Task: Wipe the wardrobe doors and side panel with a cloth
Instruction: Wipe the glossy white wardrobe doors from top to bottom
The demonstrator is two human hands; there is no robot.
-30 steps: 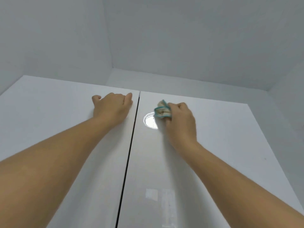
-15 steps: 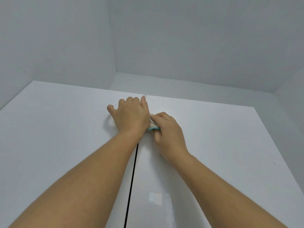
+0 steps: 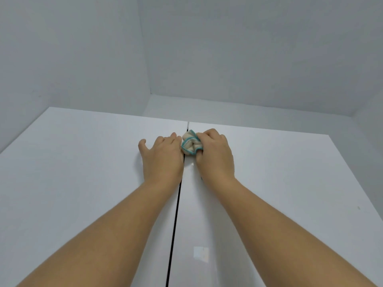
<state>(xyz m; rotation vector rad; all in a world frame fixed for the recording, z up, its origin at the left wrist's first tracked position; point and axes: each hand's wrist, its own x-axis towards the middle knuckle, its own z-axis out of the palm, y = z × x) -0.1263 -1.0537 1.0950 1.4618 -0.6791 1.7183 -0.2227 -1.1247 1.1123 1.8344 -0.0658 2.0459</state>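
Two glossy white wardrobe doors fill the lower view, the left door [image 3: 83, 172] and the right door [image 3: 290, 183], split by a dark vertical gap [image 3: 175, 224]. My right hand [image 3: 214, 156] grips a bunched cream cloth with teal edging [image 3: 190, 145] and presses it against the right door near its top edge, right beside the gap. My left hand [image 3: 162, 156] rests on the left door next to the gap, fingers extended upward, its edge touching the cloth.
Above the doors runs the white wardrobe top [image 3: 248, 112], then grey wall and ceiling [image 3: 228, 48] meeting in a corner. A small dark speck [image 3: 358, 208] marks the right door near its right edge.
My right hand slid the cloth left to the gap, then slightly up toward the door's top. My left hand shifted right against the gap. The view tilted up.
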